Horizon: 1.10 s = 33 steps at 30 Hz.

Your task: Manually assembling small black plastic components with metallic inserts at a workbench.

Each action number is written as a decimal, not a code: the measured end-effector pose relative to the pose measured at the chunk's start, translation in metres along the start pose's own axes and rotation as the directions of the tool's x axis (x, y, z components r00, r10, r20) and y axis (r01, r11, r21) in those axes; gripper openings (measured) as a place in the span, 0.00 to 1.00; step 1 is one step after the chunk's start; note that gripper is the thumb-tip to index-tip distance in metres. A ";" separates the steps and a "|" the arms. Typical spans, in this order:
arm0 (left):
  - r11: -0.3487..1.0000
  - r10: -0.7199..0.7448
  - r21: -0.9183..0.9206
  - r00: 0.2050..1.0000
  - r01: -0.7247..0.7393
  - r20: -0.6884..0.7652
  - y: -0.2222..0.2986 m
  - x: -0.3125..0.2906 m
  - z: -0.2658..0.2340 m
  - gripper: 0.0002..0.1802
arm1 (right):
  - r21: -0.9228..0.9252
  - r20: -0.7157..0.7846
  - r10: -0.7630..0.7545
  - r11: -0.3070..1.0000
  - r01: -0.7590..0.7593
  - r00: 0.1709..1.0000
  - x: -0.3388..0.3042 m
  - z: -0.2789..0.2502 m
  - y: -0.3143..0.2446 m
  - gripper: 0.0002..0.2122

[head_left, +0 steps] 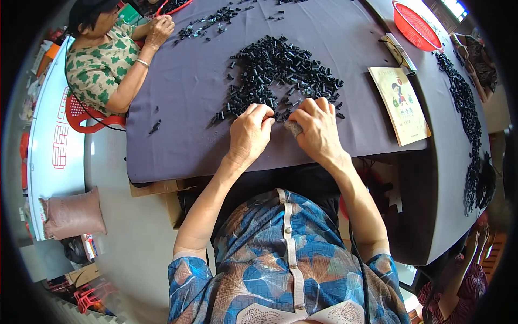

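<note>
A heap of small black cylindrical parts (280,62) lies on the grey cloth-covered table (183,129) in front of me. A few small clear pieces (291,96) show among them near its lower side. At the heap's near edge my left hand (249,134) is closed, thumb and forefinger pinched together. My right hand (319,132) is just right of it, fingers bent in a pinch, with a greyish covering (293,128) on its thumb. Dark bits show between the fingertips of both hands, too small to make out. The hands are close together but apart.
A yellowish booklet (400,105) lies right of the heap, with a long narrow box (400,54) behind it. A red basket (416,27) and a long row of black parts (458,108) occupy the right-hand table. Across at the left, a person (108,70) works beside scattered parts (208,24).
</note>
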State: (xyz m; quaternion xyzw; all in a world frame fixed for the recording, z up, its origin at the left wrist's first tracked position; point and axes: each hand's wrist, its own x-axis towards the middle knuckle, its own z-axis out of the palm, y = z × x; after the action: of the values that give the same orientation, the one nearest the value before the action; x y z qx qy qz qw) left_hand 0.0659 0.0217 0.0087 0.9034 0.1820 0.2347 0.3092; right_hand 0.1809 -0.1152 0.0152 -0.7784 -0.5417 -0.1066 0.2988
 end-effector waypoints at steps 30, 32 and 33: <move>1.000 -0.018 0.005 0.995 0.019 -0.102 0.002 -0.008 0.006 0.11 | 0.005 0.060 0.061 0.998 -0.062 0.996 0.003 0.018 -0.014 0.09; 1.000 -0.014 0.009 0.995 0.015 -0.101 0.003 -0.008 0.006 0.11 | -0.018 0.098 0.094 0.996 -0.093 0.991 0.002 0.019 -0.015 0.07; 1.000 -0.016 0.001 0.995 0.016 -0.098 0.003 -0.008 0.006 0.10 | -0.020 0.093 0.095 0.995 -0.094 0.991 0.001 0.020 -0.015 0.07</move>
State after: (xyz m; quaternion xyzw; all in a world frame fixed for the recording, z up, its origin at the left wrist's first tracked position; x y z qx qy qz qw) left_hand 0.0629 0.0125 0.0037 0.8896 0.2045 0.2762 0.3008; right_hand 0.1643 -0.0995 0.0048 -0.8096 -0.5168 -0.0599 0.2719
